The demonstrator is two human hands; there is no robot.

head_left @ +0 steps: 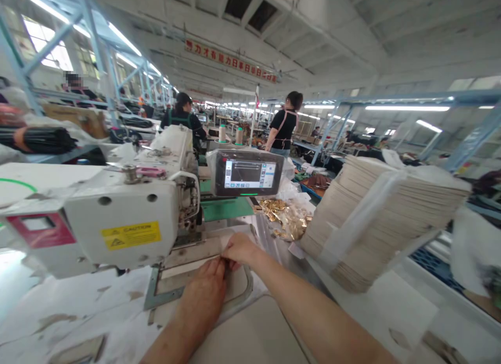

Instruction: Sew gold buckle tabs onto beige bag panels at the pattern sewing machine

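Observation:
My left hand (pixel 205 291) lies on a beige piece (pixel 183 265) in a grey metal frame (pixel 162 300), its fingers stretched forward and close together. Just beyond its fingertips, my right hand (pixel 238 251) is closed in a pinch at the piece's edge; what it grips is too small to make out. Both hands nearly touch. To their left stands the white sewing machine (pixel 121 218) with a yellow caution label. Behind the hands, a control screen (pixel 248 174) is lit.
A tall tied stack of beige pieces (pixel 360 218) leans at the right. Gold-coloured small parts (pixel 287 215) lie beyond my right hand. Two thread cones (pixel 238 136) stand behind the screen. A standing person (pixel 285 126) and a person in a green apron (pixel 183 118) are farther back.

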